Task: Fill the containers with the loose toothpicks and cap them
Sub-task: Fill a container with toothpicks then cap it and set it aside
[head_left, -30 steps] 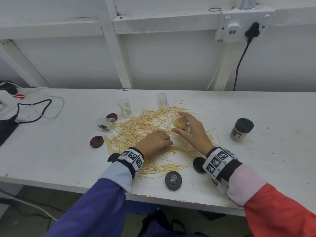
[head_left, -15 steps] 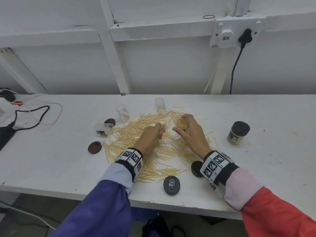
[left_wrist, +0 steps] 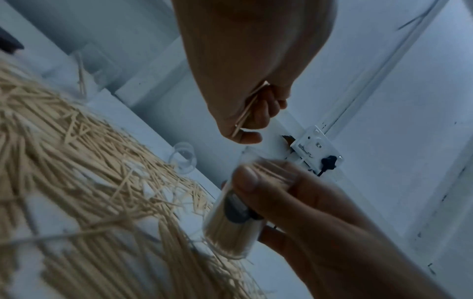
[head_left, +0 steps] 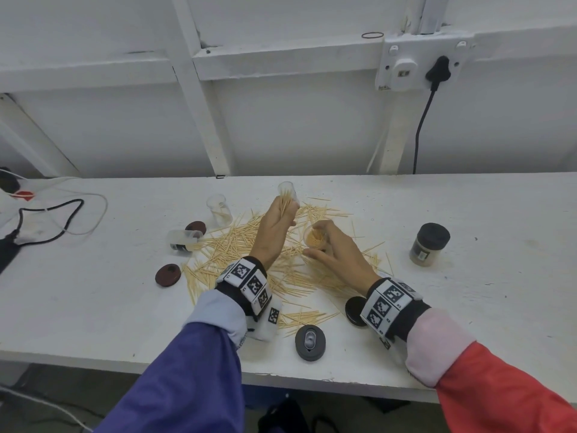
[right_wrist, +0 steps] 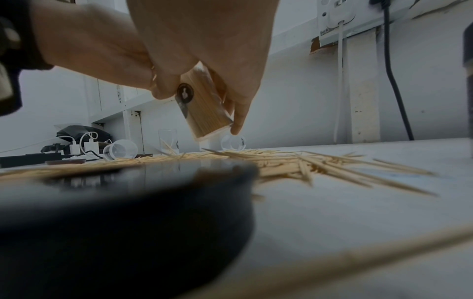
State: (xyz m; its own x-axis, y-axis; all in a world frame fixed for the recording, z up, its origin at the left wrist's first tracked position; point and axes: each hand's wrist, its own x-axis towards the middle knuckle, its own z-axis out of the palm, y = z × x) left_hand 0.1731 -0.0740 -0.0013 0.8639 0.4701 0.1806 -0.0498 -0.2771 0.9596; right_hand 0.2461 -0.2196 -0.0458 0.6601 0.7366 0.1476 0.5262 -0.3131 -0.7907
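Note:
Loose toothpicks lie in a wide pile on the white table. My right hand grips a clear container nearly full of toothpicks, lifted and tilted above the pile; it also shows as the container in the right wrist view and as the container in the left wrist view. My left hand is raised left of it and pinches a small bunch of toothpicks, seen again as the bunch. A black cap lies by my right wrist.
Two clear containers stand behind the pile; a third lies on its side at the left. Dark red caps and a black flip lid lie around. A capped, filled jar stands right. Cables lie far left.
My left hand rose off the pile with a pinched bunch of toothpicks and moved back towards the rear container. My right hand lifted and tilted its container slightly.

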